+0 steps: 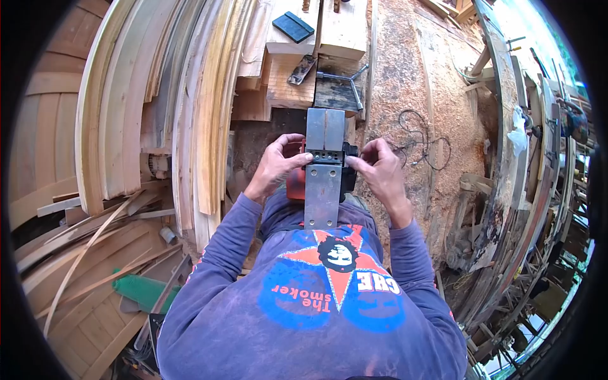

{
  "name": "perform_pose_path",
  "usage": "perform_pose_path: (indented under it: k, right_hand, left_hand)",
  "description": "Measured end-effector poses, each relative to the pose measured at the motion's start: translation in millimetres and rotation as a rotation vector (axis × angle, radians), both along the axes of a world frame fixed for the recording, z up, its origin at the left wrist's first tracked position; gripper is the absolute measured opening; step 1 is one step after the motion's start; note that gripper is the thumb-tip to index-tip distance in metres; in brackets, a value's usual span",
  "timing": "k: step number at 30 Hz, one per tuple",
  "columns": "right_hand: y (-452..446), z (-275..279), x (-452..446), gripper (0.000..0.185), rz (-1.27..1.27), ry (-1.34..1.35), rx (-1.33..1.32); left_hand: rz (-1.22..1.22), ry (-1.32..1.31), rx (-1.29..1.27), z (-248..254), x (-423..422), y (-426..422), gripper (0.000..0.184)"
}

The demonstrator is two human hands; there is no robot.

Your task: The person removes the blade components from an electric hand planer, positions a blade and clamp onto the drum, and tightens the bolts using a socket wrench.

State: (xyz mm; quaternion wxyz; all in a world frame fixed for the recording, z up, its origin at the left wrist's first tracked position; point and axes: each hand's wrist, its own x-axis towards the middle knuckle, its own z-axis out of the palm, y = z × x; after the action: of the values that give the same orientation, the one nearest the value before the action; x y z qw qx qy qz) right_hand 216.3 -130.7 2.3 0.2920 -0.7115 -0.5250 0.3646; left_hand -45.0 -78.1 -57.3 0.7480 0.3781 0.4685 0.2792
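Observation:
An electric hand planer [323, 193] lies upside down at my lap, its metal sole facing up. Across the middle of the sole runs the cutter drum [325, 156], where small bolts show. My left hand [277, 166] is closed round the planer's red side, with the thumb at the left end of the drum. At the drum's other end my right hand [380, 170] is closed, thumb and bent fingers against the black side of the planer. Whether a small part is between those fingers cannot be made out.
Beyond the planer, wooden blocks [288, 85] carry a three-armed wrench [350, 81], a worn dark flat piece [302, 69] and a dark rectangular block [292, 26]. Long planks [120, 95] stand at left. A black cord [423, 140] lies on the sawdust [402, 69] at right.

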Motion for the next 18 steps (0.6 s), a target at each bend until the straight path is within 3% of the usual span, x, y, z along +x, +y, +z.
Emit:
perform_pose_path:
  k: [10, 14, 16, 17, 18]
  right_hand:
    - [9, -3, -16, 0.040, 0.080, -0.111, 0.064]
    - [26, 16, -13, 0.034, 0.078, -0.019, -0.052]
    - [48, 23, -17, 0.025, 0.038, -0.030, 0.214]
    - [60, 30, -22, 0.012, 0.056, -0.065, 0.274]
    - [84, 23, -26, 0.012, 0.158, -0.217, 0.476]
  left_hand:
    - [0.013, -0.023, 0.018, -15, -1, 3, 0.058]
    - [0.002, -0.001, 0.012, -13, -3, 4, 0.059]
    - [-0.007, 0.019, 0.024, -12, -3, 3, 0.060]
    - [-0.018, 0.027, 0.035, -11, -3, 3, 0.059]
    - [-0.029, 0.036, 0.048, -10, -3, 3, 0.059]
